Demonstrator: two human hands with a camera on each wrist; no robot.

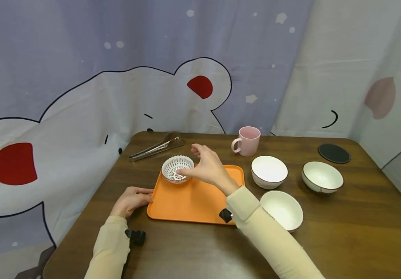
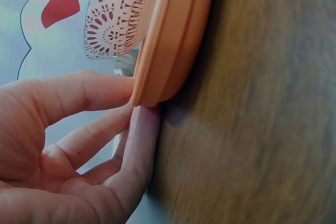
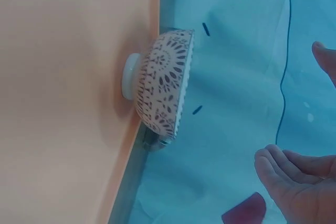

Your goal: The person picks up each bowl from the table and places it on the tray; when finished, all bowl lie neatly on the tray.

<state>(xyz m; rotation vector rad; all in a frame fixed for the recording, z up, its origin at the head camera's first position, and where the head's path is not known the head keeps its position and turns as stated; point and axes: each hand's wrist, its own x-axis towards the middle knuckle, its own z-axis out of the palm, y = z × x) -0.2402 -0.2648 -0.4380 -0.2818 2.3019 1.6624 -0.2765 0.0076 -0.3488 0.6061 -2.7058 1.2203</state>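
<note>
An orange tray [image 1: 190,201] lies on the wooden table. My left hand [image 1: 130,199] pinches its left edge; in the left wrist view one fingertip is on top of the rim and others are beneath it. On the tray's far left corner stands a white bowl [image 1: 169,170] with a cut-out-looking petal pattern, upright on its foot in the right wrist view. My right hand [image 1: 209,166] hovers over the tray beside that bowl, thumb and fingers spread wide. A gap separates this hand from the bowl [image 3: 165,82] in the right wrist view.
Metal tongs [image 1: 158,148] lie behind the tray. A pink mug [image 1: 250,141] stands at the back. To the tray's right are a textured white bowl [image 1: 269,172], another white bowl [image 1: 282,209], a third bowl [image 1: 322,177] and a black round coaster [image 1: 334,153]. A printed curtain hangs behind.
</note>
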